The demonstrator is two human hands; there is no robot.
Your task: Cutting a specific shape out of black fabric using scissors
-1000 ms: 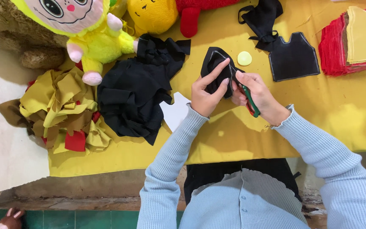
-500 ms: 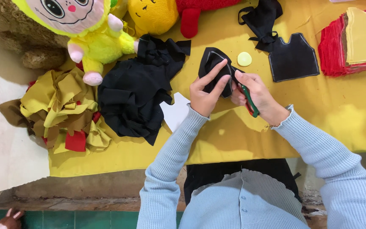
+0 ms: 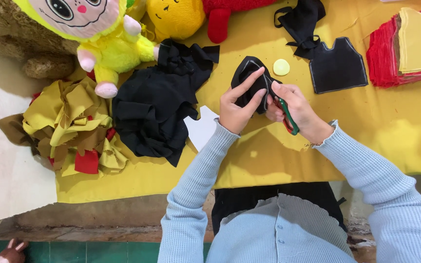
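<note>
Above the middle of a table point(image 3: 366, 146) draped in yellow cloth, a person in a pale blue ribbed sweater worked at a small black piece of cut fabric with a chalk-white outline point(image 3: 249, 80), held just clear of the surface. The left hand point(image 3: 237, 109) pinched the piece, index finger stretched along its upper edge and thumb pressed beneath. The right hand point(image 3: 293, 109) was closed round a pair of small scissors with red and green handles point(image 3: 287, 116), their blades hidden behind the fabric, so whether they were open could not be told.

Done well, the cut would probably follow the white line closely, with the left fingers feeding and turning the cloth towards the blades and staying behind the cutting point; keeping the piece taut should help prevent a ragged edge on the curve.

Just beyond the hands lay a small pale yellow felt disc point(image 3: 281, 67), and beside it, towards the far right, a black vest-shaped cutout edged in white point(image 3: 338, 65). A stack of red and yellow cut pieces point(image 3: 405, 44) sat at the far right corner. A heap of loose black cloth point(image 3: 162, 104) lay left of the hands, with crumpled mustard and red offcuts point(image 3: 74, 131) at the table's left edge and a yellow-suited plush doll point(image 3: 98, 29) along the far edge.
</note>
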